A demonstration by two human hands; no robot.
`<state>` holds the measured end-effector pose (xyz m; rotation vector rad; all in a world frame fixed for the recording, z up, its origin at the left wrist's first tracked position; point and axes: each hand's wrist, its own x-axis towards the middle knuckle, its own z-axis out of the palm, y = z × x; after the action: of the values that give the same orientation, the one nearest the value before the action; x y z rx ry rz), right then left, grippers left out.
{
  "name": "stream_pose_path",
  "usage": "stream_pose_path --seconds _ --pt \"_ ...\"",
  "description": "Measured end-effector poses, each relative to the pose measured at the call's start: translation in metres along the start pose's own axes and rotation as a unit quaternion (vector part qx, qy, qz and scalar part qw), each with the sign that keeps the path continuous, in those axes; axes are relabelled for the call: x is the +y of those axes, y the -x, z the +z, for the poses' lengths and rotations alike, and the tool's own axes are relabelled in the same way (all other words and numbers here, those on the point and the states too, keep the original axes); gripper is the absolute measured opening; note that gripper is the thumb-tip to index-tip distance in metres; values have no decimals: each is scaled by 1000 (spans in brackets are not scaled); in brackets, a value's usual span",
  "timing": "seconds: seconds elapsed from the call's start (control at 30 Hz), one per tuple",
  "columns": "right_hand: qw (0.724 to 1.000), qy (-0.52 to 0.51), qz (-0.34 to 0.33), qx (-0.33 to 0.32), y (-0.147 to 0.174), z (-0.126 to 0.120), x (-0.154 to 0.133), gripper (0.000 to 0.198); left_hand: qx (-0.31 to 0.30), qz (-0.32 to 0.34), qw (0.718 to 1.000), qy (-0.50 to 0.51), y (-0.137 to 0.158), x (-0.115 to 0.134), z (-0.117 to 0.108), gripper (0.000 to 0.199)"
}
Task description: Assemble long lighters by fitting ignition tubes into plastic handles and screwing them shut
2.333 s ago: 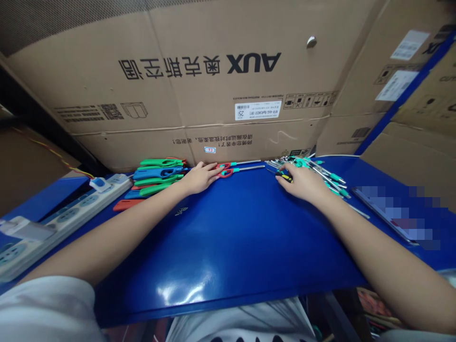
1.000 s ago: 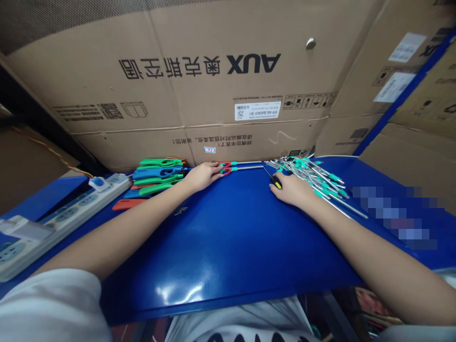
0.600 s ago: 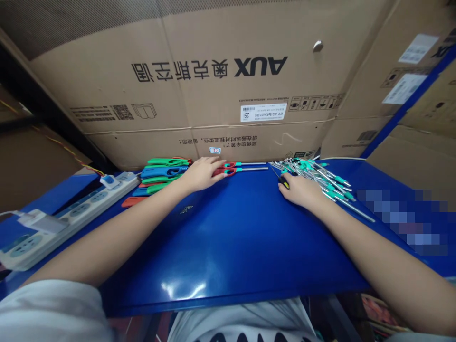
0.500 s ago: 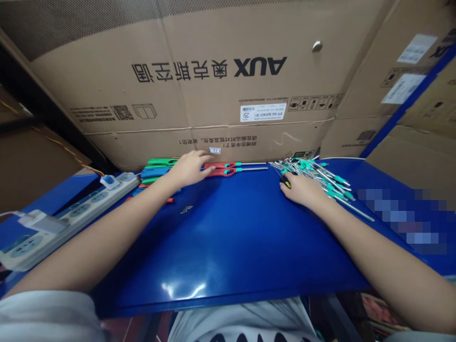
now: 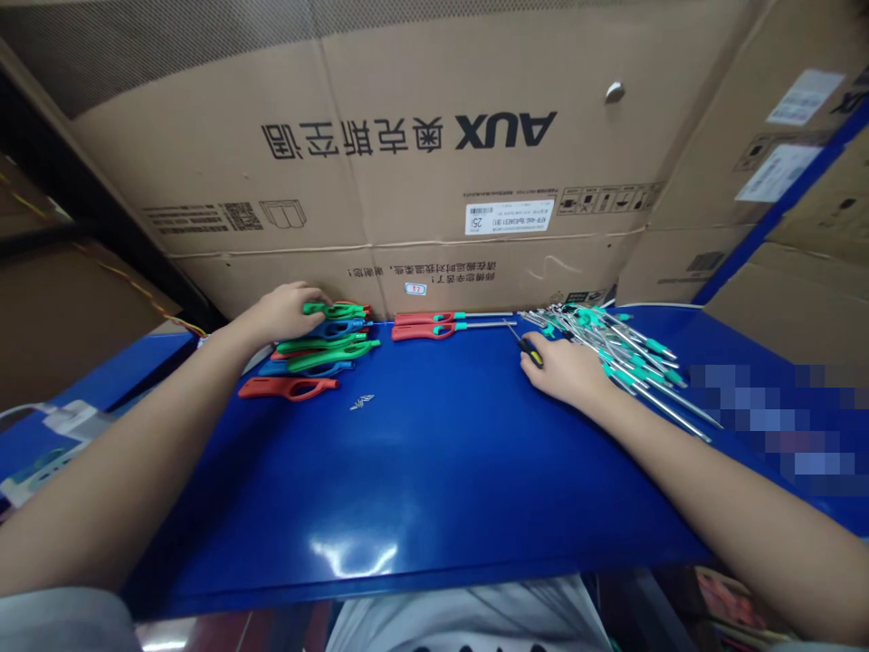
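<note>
Fingers of left hand [image 5: 289, 310] curl over rearmost green handle [image 5: 338, 311]; grip cannot be told. Right hand [image 5: 562, 369] grasps screwdriver [image 5: 532, 352], its tip near the right-hand ends of two red lighters [image 5: 411, 332] lying between both hands.

Workshop — screwdriver [image 5: 533, 353], piled parts [image 5: 589, 317]

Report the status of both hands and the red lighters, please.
Left hand at green handle; right hand gripping screwdriver. Two red lighters side by side, between hands. Small metal pieces loose on table.
</note>
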<state>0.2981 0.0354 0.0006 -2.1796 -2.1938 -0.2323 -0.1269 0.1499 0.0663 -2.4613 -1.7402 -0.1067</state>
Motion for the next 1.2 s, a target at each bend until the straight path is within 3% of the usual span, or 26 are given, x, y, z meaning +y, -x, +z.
stream_pose_path --seconds 0.23,0.47,0.67,0.83,1.07,1.2 --pt "997 5 71 -10 -3 -4 14 43 -26 11 999 19 -7 -5 3 49" --pt "996 3 75 -54 -6 -2 20 42 -42 29 999 12 -16 -6 1 41" --pt "994 2 76 -75 -5 -5 20 44 -20 21 1000 -6 -20 3 9 54" --pt "994 3 76 -83 -5 -5 22 45 -3 29 999 -26 -23 12 10 38" --pt "995 0 68 -74 -5 -5 25 47 73 19 996 -50 -12 34 -14 29" --pt "998 -12 59 -5 -3 -7 22 50 161 74 984 -29 4 74 -27 23"
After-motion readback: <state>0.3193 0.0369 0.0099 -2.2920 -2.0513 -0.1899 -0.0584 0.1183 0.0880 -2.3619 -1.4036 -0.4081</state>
